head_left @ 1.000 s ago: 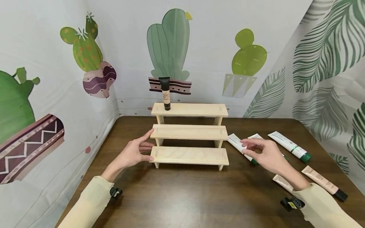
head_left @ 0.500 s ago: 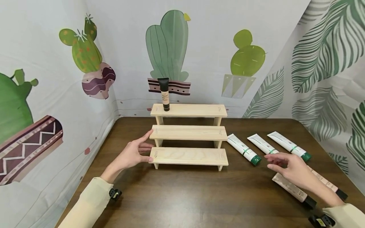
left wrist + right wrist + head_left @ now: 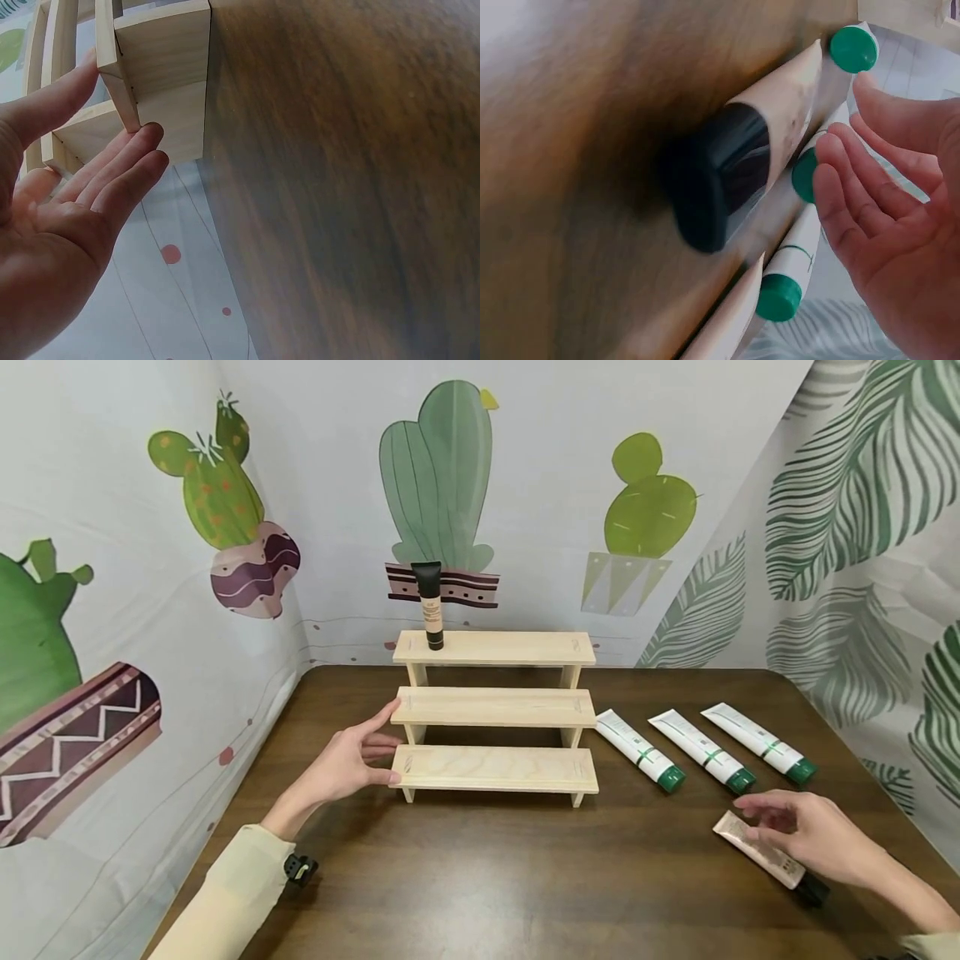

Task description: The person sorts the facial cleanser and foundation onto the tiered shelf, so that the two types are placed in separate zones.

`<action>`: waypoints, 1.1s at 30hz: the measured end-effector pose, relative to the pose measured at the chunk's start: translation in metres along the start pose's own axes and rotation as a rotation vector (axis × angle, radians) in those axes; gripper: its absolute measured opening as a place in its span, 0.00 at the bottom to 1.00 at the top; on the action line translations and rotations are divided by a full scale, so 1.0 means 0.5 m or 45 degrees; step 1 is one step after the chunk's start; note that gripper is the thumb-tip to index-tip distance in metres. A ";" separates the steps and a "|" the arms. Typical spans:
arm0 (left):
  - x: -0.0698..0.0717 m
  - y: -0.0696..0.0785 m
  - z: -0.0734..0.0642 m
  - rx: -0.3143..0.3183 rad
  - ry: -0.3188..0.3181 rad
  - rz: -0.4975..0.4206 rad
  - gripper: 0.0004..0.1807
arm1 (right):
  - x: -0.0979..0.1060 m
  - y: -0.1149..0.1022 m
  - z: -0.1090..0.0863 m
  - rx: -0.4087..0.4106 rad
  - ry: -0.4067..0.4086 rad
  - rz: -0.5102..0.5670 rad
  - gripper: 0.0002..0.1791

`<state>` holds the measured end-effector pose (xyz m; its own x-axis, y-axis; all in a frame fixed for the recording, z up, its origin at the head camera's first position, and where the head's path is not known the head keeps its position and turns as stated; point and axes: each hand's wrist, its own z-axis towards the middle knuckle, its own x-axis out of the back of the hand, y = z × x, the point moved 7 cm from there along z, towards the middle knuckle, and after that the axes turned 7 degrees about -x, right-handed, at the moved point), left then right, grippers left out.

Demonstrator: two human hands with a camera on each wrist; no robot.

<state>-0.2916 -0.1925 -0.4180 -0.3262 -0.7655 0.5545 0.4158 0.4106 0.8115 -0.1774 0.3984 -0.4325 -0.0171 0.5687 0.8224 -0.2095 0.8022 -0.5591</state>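
Observation:
At the left end of a three-step wooden stand (image 3: 495, 706), my left hand (image 3: 341, 766) touches the steps with its fingers nearly straight. The thumb lies at the bottom step and the index fingertip at the middle one. My right hand (image 3: 821, 835) hovers over a beige tube with a black cap (image 3: 765, 853), fingers lightly bent and nothing between them. In the right wrist view, space shows between those fingertips and the tube. A second beige tube (image 3: 724, 322) appears there too, while the right hand and forearm hide it from the head view.
A black and beige tube (image 3: 432, 606) stands upright on the top step's left part. Three white tubes with green caps, a left one (image 3: 637, 747), a middle one (image 3: 701, 747) and a right one (image 3: 757, 742), lie on the brown table (image 3: 480, 877) right of the stand.
My right hand has moved right and nearer to me, from over the white tubes to over the beige tube. The left hand has kept its place on the stand.

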 end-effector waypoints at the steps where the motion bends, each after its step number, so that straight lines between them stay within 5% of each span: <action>1: 0.000 -0.001 0.000 -0.001 -0.001 0.000 0.64 | -0.001 0.003 -0.003 0.011 -0.018 -0.002 0.18; 14: 0.000 0.002 0.002 -0.017 0.000 0.004 0.64 | 0.004 0.034 -0.039 0.053 -0.204 -0.016 0.18; 22: 0.000 -0.002 -0.001 -0.018 0.003 -0.020 0.63 | -0.010 0.036 -0.039 0.154 -0.292 0.133 0.14; 33: 0.000 -0.004 -0.001 -0.020 0.005 -0.023 0.64 | -0.022 0.023 -0.027 0.210 -0.236 0.108 0.15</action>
<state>-0.2920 -0.1936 -0.4199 -0.3306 -0.7748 0.5388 0.4228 0.3888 0.8186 -0.1667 0.4040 -0.4494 -0.2175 0.5776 0.7868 -0.3557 0.7038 -0.6149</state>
